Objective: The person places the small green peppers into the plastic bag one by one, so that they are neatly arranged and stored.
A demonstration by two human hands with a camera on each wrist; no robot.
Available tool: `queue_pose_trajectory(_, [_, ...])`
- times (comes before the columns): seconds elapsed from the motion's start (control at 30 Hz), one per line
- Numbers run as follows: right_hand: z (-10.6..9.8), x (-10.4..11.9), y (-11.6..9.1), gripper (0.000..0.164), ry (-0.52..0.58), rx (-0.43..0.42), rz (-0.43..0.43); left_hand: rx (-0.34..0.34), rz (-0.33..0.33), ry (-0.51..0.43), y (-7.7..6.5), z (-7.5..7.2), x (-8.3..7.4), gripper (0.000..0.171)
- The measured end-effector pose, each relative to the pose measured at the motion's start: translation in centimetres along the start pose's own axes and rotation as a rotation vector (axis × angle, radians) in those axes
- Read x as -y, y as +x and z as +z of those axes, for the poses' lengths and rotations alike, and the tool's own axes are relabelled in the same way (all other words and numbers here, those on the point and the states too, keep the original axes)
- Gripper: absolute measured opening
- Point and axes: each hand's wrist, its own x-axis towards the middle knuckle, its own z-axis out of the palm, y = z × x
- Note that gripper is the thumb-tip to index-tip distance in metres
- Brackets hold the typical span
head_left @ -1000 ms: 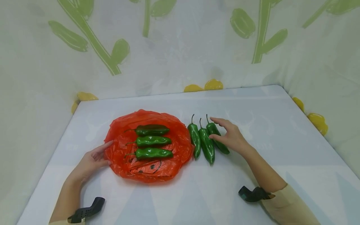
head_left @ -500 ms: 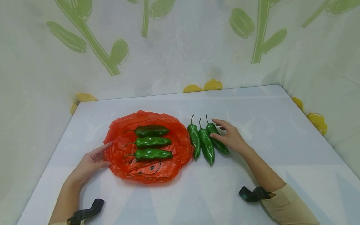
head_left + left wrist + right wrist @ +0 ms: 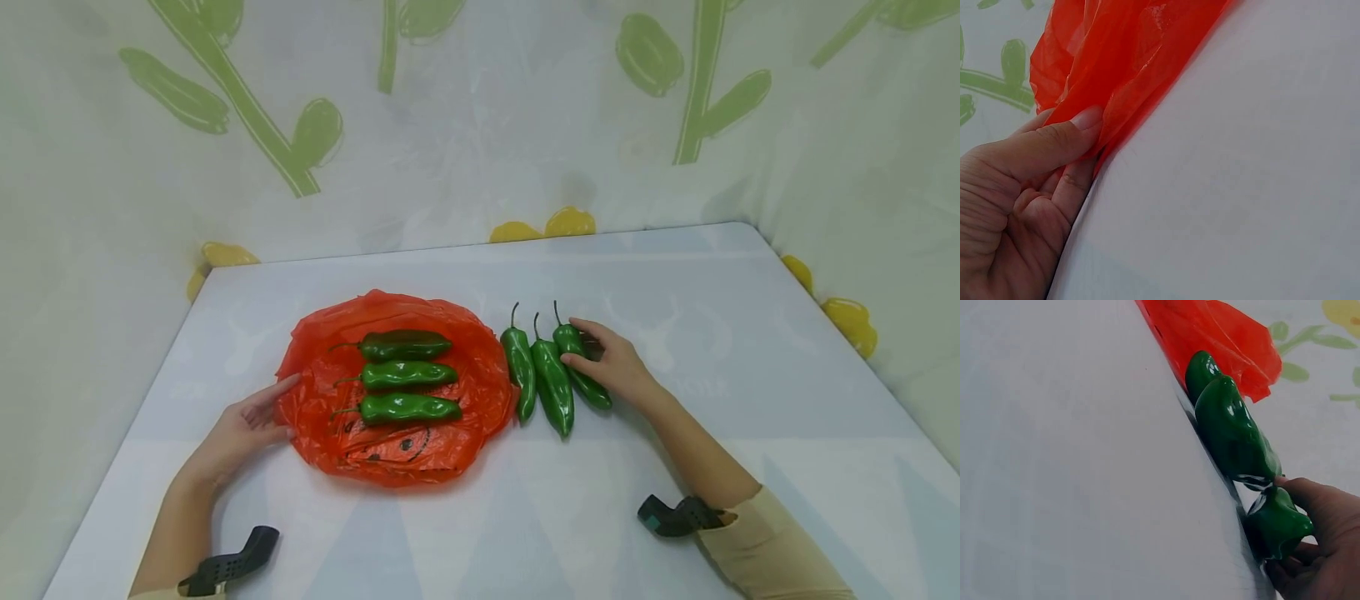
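A red plastic bag (image 3: 315,417) lies spread on the table, with three green peppers (image 3: 408,372) in a stack of rows on it. At its left edge my left hand (image 3: 240,437) pinches the film; the left wrist view shows the thumb (image 3: 1088,117) over the bag and fingers under it. Three more green peppers stand side by side to the right of the bag, stems pointing away. My right hand (image 3: 615,362) grips the rightmost pepper (image 3: 587,385), thumb on its left side and fingers on its right. The middle pepper (image 3: 553,383) lies right beside the thumb.
The leftmost loose pepper (image 3: 519,371) lies right at the bag's right edge. The white table (image 3: 750,350) ends at a back edge, beyond which hangs a pale sheet (image 3: 487,150) printed with green leaves. Black wrist cameras sit on both forearms.
My right hand's fingers have closed in around the rightmost pepper, where they hovered around it before. The left hand and the bag stay in place.
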Motion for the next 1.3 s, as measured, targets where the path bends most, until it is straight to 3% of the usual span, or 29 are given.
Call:
queue_pose_trajectory(0.27, [0.1,-0.7,0.2,0.064,-0.009,-0.018,0.017,-0.001,0.013,-0.017,0.0,0.1,-0.3,0.068])
queue_pose_trajectory(0.57, [0.3,-0.7,0.1,0.067,0.012,-0.070,0.030,0.011,0.076,-0.053,0.1,0.0,-0.1,0.066])
queue_pose_trajectory(1.1, [0.1,0.3,-0.2,0.067,0.027,-0.138,-0.003,0.027,0.100,-0.099,0.2,0.1,0.2,0.065])
queue_pose_trajectory(1.3, [0.0,1.4,-0.1,0.069,0.106,-0.129,0.004,0.015,0.063,-0.077,0.1,0.1,0.0,0.066])
